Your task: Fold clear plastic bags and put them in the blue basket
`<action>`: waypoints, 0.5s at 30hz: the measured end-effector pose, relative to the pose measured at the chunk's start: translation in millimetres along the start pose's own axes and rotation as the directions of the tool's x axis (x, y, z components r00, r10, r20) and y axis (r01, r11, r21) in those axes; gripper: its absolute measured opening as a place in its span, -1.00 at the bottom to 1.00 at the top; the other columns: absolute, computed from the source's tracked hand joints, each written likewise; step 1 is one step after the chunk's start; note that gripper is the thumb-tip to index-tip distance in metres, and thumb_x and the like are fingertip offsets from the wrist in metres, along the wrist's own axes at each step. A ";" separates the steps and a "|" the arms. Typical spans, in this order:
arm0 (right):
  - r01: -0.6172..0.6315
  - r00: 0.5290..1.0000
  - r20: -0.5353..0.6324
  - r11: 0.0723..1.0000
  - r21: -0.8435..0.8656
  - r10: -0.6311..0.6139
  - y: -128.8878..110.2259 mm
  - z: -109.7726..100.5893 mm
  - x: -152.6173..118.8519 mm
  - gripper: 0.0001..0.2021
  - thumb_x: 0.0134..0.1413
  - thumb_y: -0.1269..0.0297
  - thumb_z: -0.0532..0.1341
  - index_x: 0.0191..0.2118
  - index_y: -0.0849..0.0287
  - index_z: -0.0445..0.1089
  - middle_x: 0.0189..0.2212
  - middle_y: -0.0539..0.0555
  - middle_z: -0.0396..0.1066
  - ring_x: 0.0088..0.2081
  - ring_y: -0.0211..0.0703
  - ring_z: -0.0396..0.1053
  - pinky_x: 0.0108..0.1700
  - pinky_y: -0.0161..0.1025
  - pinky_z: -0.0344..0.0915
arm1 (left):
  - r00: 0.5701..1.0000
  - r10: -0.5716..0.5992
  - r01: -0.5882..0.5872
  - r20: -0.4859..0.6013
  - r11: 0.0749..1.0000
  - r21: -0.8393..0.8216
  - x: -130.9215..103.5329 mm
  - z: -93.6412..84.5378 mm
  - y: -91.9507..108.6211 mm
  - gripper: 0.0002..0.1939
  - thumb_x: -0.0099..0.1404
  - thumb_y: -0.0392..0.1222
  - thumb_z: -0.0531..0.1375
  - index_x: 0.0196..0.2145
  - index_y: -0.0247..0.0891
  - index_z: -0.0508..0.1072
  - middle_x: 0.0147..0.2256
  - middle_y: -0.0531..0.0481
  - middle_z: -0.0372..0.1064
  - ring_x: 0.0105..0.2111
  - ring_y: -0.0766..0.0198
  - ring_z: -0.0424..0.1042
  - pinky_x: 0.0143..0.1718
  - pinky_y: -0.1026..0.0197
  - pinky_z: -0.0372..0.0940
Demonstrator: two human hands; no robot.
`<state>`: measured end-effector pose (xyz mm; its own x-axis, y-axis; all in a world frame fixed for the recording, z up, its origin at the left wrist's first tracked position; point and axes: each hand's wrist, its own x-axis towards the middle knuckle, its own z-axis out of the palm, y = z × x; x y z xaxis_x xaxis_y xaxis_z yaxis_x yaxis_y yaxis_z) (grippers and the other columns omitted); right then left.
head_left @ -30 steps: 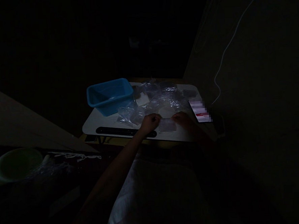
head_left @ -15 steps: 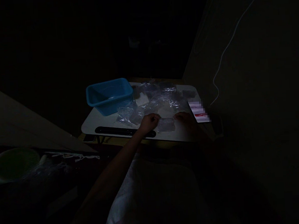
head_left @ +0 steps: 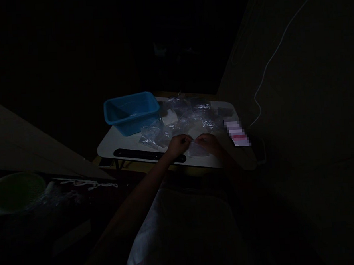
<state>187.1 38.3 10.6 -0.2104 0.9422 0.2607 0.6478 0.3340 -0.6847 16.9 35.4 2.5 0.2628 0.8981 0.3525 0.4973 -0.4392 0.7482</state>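
Observation:
A small clear plastic bag (head_left: 198, 150) hangs flat at the front of the white table, below my fingers. My left hand (head_left: 178, 144) pinches its top edge at the left corner. Close beside it, my right hand (head_left: 207, 142) pinches the same edge, the fingertips of both hands nearly meeting. The room is very dark, so the finer detail of the bag is lost. Just beyond my hands lies a loose spread of crumpled clear plastic bags (head_left: 153, 137), with a white piece (head_left: 170, 117) among them.
A blue plastic basin (head_left: 134, 123) stands at the table's (head_left: 108, 146) left. A lit phone (head_left: 237, 133) lies at its right edge. A black slot (head_left: 142, 154) runs along the front. A white cable (head_left: 265, 71) hangs on the right wall. A green round basket (head_left: 17, 192) sits lower left.
My right hand has moved left along the bag's top edge, up close to my left hand. My left hand stays pinched at its corner. The view has shifted slightly.

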 end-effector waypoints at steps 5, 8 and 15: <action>-0.034 0.999 -0.023 0.996 0.088 0.036 0.0 -2.3 -1.1 -0.88 -0.15 0.29 0.15 -0.56 0.16 0.40 -0.51 0.01 0.44 -0.40 -0.21 0.37 -0.32 -0.31 0.25 | 1.000 -0.009 0.009 -0.007 1.000 -0.002 -0.1 -0.2 0.7 -0.86 0.12 -0.30 0.11 -0.40 -0.31 0.48 -0.42 0.00 0.47 -0.43 0.33 0.42 -0.38 0.36 0.27; -0.046 0.998 -0.044 0.990 0.134 0.053 0.3 -2.1 -2.6 -0.88 -0.16 0.29 0.15 -0.57 0.16 0.39 -0.53 0.00 0.43 -0.42 -0.22 0.37 -0.34 -0.31 0.25 | 1.000 0.014 -0.014 -0.002 0.999 0.049 -0.3 -0.6 -0.3 -0.87 0.12 -0.29 0.11 -0.48 -0.32 0.46 -0.48 0.01 0.45 -0.46 0.33 0.40 -0.43 0.36 0.25; -0.056 0.997 -0.038 0.973 0.223 0.066 -2.9 1.6 -1.1 -0.80 -0.18 0.23 0.20 -0.38 0.19 0.45 -0.41 0.06 0.47 -0.34 -0.20 0.39 -0.28 -0.29 0.27 | 0.998 0.060 -0.063 0.033 0.994 0.092 0.1 -2.0 0.3 -0.86 0.09 -0.36 0.10 -0.54 -0.31 0.44 -0.51 0.03 0.43 -0.48 0.36 0.37 -0.43 0.37 0.21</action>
<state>184.3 36.4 11.3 -0.1391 0.9605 0.2411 0.4790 0.2783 -0.8325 15.4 35.4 3.9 0.3191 0.8691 0.3780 0.5541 -0.4946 0.6695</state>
